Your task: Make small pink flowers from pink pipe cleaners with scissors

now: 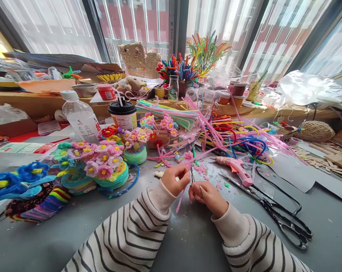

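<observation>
Left hand [175,180] closed on pink pipe cleaner [181,198]; right hand [207,196] pinching same stem lower down. Held just above grey table [188,241], near front edge. Pink glue gun [236,169] and black scissors [284,219] lying right of hands.

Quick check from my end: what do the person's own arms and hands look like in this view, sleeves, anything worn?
Both arms wear a knit top in cream with thin dark horizontal stripes. Each sleeve ends in a plain cream ribbed cuff at the wrist. The left hand and right hand are bare: no gloves. No rings, watch or bracelet show. No logos or markings appear on the sleeves.
</observation>
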